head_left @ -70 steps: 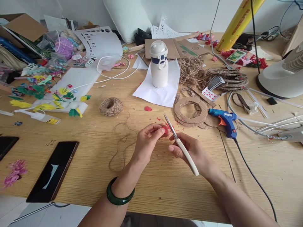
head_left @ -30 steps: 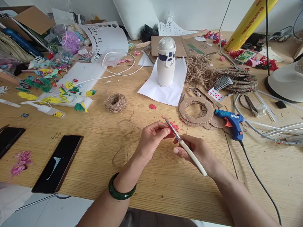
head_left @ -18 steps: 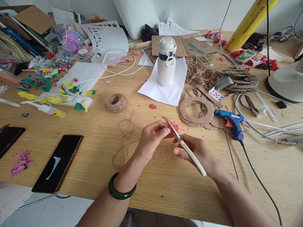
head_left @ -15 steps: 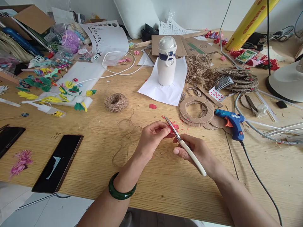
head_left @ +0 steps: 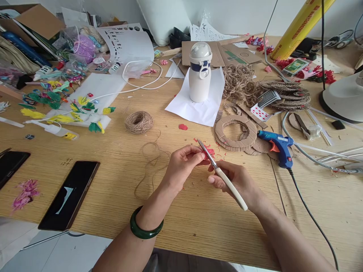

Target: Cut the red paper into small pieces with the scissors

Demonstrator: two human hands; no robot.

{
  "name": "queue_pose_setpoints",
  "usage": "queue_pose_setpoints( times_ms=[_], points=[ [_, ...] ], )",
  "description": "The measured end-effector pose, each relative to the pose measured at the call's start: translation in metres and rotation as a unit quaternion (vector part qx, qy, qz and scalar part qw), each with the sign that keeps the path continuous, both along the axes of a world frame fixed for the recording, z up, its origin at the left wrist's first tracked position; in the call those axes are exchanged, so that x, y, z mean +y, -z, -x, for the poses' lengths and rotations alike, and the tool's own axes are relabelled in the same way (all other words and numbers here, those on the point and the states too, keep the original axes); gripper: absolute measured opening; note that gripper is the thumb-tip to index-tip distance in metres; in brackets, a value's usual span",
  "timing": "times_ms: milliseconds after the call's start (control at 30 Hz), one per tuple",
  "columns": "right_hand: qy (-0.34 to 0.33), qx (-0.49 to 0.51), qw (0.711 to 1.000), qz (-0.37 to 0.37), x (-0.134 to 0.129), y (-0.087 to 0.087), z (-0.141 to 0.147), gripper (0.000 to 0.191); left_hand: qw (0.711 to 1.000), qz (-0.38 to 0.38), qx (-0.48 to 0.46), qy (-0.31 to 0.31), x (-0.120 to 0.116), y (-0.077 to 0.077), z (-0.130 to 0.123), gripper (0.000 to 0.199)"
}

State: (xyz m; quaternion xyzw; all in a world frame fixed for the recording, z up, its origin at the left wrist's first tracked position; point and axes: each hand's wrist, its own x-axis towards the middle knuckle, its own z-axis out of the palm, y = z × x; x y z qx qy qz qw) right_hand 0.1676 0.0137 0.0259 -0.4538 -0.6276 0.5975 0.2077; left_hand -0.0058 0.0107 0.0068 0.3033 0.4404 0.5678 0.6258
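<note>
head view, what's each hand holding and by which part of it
The right hand holds the scissors by the white handle. The left hand pinches a small red piece; which edge is gripped cannot be told.

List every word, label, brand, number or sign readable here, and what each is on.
Playing card: red diamond signs.
No words or numbers can be read with certainty.
Yellow tube: red print, too blurred.
Blue glue gun: pale label, too small.
Squeeze bottle: yellow label, too small.
Table, beside the phone: dark handwritten-looking marks, too small.
Scissors: no writing shows.
</note>
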Motion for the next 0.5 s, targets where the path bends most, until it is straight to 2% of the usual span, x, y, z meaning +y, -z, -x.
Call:
queue_pose_setpoints(
  times_ms=[233,500],
  points=[
    [0.002,-0.010,1.000,-0.007,0.0013,0.0008,0.0005,0.039,0.999,0.018,0.019,0.019,0.0012,-0.0017,0.0039,0.006],
    [-0.005,-0.017,1.000,-0.011,0.0021,0.0033,0.0007,0.038,0.999,0.037,0.026,-0.006,0.0036,-0.0038,0.0041,0.010]
  ],
)
